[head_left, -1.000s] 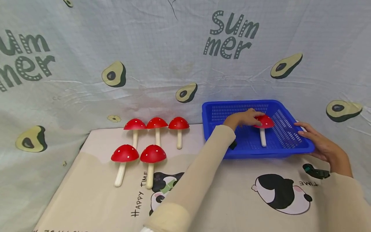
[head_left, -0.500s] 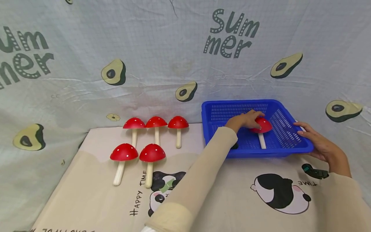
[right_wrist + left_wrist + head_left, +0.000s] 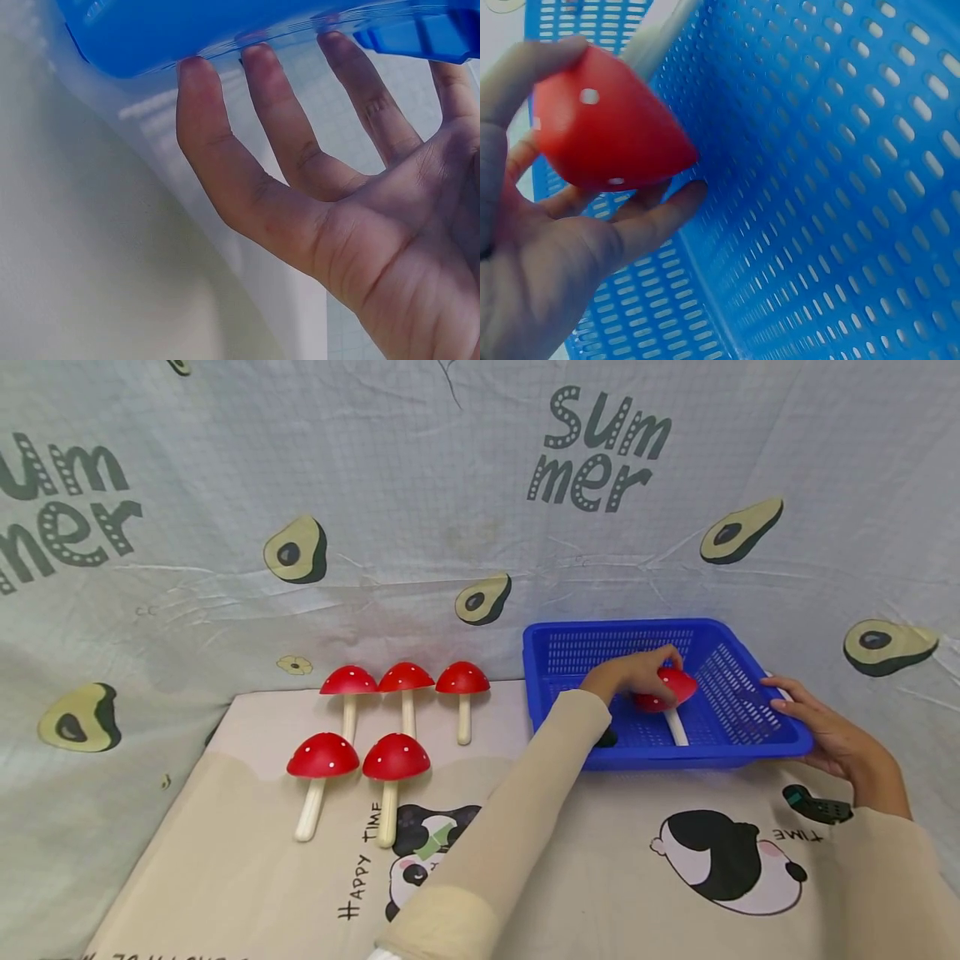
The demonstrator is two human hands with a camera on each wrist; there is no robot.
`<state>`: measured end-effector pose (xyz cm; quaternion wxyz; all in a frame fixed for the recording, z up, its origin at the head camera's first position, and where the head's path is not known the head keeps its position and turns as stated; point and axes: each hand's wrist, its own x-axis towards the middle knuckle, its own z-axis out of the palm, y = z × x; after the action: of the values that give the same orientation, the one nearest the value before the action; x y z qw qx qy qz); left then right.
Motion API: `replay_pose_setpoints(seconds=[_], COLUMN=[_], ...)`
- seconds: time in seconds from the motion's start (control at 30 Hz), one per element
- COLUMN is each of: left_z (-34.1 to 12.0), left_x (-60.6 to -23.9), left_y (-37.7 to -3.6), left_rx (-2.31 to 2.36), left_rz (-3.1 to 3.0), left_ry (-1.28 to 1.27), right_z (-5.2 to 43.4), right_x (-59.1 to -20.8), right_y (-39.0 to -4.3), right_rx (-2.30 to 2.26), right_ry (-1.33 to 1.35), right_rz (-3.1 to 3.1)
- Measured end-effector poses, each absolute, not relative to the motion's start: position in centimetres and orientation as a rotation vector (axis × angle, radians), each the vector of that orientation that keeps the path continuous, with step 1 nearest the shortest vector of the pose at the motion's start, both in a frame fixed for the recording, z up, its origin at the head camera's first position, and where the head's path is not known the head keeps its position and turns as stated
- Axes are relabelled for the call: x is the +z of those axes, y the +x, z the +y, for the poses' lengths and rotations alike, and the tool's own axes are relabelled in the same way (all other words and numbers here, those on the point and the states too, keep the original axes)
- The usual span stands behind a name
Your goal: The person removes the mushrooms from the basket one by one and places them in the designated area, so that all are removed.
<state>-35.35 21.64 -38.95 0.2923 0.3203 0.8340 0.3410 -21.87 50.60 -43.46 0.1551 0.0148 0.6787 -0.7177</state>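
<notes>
My left hand (image 3: 639, 677) reaches into a blue plastic basket (image 3: 757, 749) and grips a toy mushroom (image 3: 678, 688) by its red, white-dotted cap. In the left wrist view, the hand (image 3: 562, 247) has fingers on both sides of the cap (image 3: 611, 124), beside the perforated wall. The mushroom's pale stem points down toward the basket's near side. At the basket's right end, my right hand (image 3: 832, 735) holds the rim. Bent fingers (image 3: 201, 112) meet the blue plastic in the right wrist view, with their tips partly hidden.
Three toy mushrooms (image 3: 462, 693) lie in a back row left of the basket. Two more, a left one (image 3: 322, 760) and a right one (image 3: 396, 764), lie nearer. A printed cloth (image 3: 585, 893) covers the table, and a patterned curtain (image 3: 405, 485) hangs behind it.
Inside the basket, the left hand has drawn the mushroom's cap slightly left and nearer, tilting the stem. The right hand stays at the rim.
</notes>
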Motion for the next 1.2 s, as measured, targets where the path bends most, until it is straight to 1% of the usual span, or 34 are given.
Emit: replay_pose_setpoints(seconds=[0.17, 0.4, 0.63, 0.73, 0.9, 1.2], left_z=[21.1, 19.2, 16.2, 14.9, 13.1, 11.1], left_x=[-38.4, -36.5, -34.8, -34.1, -33.0, -32.3], left_y=[-35.5, -35.6, -35.7, -35.6, -35.4, -34.7], left_rx=[0.901, 0.846, 0.909, 0.93, 1.015, 1.025], left_rz=[2.267, 2.352, 2.371, 2.389, 2.424, 2.557], left_ry=[0.918, 1.123, 1.157, 1.194, 1.186, 1.186], right_z=[50.3, 50.3, 50.8, 50.9, 50.9, 50.9], right_x=[-43.2, -43.2, -43.4, -43.4, -43.5, -43.7], right_y=[-22.1, -22.3, -22.1, -21.9, -21.7, -22.0], right_rx=[-2.057, -2.002, -1.893, -1.908, -1.967, -1.982], right_ry=[0.032, 0.064, 0.068, 0.05, 0.028, 0.011], right_rz=[1.941, 1.994, 2.068, 2.058, 2.016, 1.988])
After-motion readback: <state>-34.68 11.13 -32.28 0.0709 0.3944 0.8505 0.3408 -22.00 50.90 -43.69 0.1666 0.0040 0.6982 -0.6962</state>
